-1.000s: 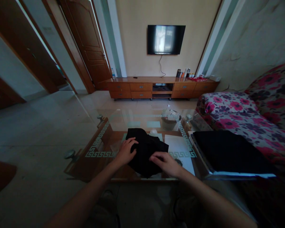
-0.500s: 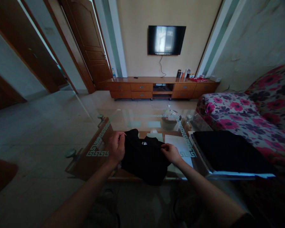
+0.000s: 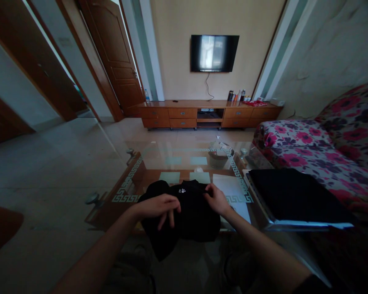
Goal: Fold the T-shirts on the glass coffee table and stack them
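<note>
A black garment [image 3: 190,214] with a small white logo lies over the near edge of the glass coffee table [image 3: 171,157], part of it hanging down off the front. My left hand [image 3: 158,206] rests on top of its left side with fingers stretched out and drooping over the cloth. My right hand [image 3: 216,199] pinches the garment's upper right edge near the collar.
A folded dark cloth lies on a white board [image 3: 294,196] at the table's right end. A bowl [image 3: 217,157] and small items stand at the table's far side. A floral sofa [image 3: 319,147] fills the right; a TV cabinet [image 3: 208,113] lines the far wall.
The garment has been turned and pulled toward me, now hanging over the table's front edge. My left hand moved from its upper left corner to lie across its left side.
</note>
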`<action>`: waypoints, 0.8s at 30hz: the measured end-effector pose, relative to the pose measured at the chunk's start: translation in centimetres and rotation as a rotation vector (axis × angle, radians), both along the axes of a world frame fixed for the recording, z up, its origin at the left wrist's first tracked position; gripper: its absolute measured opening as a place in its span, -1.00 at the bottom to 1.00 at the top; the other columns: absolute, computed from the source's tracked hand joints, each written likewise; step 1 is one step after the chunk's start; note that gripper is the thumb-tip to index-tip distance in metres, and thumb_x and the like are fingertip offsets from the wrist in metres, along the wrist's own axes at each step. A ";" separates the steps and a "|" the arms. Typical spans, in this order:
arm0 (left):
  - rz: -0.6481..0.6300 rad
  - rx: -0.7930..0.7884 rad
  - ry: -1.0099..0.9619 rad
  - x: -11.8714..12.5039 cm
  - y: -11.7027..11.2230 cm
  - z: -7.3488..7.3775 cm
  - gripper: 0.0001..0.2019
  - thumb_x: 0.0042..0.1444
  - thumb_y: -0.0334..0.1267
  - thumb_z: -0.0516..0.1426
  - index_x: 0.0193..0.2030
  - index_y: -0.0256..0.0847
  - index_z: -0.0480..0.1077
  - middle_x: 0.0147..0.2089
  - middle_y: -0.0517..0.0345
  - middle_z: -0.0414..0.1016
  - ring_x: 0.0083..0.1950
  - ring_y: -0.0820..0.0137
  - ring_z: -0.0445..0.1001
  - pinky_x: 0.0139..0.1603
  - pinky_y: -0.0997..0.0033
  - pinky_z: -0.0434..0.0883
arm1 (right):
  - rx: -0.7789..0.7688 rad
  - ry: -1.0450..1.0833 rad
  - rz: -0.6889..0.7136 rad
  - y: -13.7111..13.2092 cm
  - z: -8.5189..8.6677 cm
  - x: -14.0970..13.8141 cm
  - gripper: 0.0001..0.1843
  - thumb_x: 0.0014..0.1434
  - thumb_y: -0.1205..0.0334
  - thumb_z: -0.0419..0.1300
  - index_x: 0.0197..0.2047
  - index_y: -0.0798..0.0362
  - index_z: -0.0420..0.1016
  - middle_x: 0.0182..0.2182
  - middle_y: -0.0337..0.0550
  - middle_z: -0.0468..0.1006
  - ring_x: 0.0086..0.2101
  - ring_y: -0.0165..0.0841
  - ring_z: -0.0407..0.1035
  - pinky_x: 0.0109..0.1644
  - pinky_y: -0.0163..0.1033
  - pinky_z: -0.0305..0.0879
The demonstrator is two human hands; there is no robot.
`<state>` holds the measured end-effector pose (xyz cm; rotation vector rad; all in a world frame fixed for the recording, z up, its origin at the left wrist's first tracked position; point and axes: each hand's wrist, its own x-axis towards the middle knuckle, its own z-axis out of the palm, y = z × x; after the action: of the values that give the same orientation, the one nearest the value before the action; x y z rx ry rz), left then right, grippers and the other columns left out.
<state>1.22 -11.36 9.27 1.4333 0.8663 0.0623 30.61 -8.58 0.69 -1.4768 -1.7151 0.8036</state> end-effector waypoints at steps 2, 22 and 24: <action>0.239 0.216 -0.095 0.6 0.5 -0.1 -0.58 0.34 0.16 -0.05 -0.06 -0.17 0.31 -0.35 0.12 0.58 -0.61 0.45 0.44 -0.57 0.50 0.24 | -0.068 0.197 -0.026 -0.3 0.8 -0.5 -0.79 0.08 0.18 0.21 -0.19 -0.01 0.35 -0.30 -0.23 0.54 -0.29 -0.33 0.43 -0.16 -0.25 0.34; 0.103 1.089 0.149 4.4 -0.5 -0.9 -0.80 0.16 -0.34 0.19 -0.08 -0.05 0.51 -0.08 0.14 0.60 0.06 0.22 0.50 0.32 0.01 0.18 | 0.405 0.188 0.460 -6.7 8.3 -2.9 -0.44 0.12 0.61 0.03 0.05 -0.05 0.60 -0.03 -0.11 0.57 -0.02 -0.31 0.46 0.09 -0.17 0.43; 0.139 1.121 0.223 4.0 -0.3 -0.6 -0.83 0.15 -0.31 0.20 -0.11 -0.05 0.51 -0.10 0.12 0.58 0.05 0.18 0.48 0.22 0.04 0.21 | 0.482 0.139 0.441 -6.8 8.2 -2.5 -0.36 0.11 0.62 0.02 0.13 -0.09 0.56 0.02 -0.10 0.55 0.03 -0.30 0.45 0.13 -0.14 0.43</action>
<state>5.23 -11.62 8.68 2.4430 1.1862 0.5750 28.12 -15.38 8.85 -0.7173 -1.9791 0.6283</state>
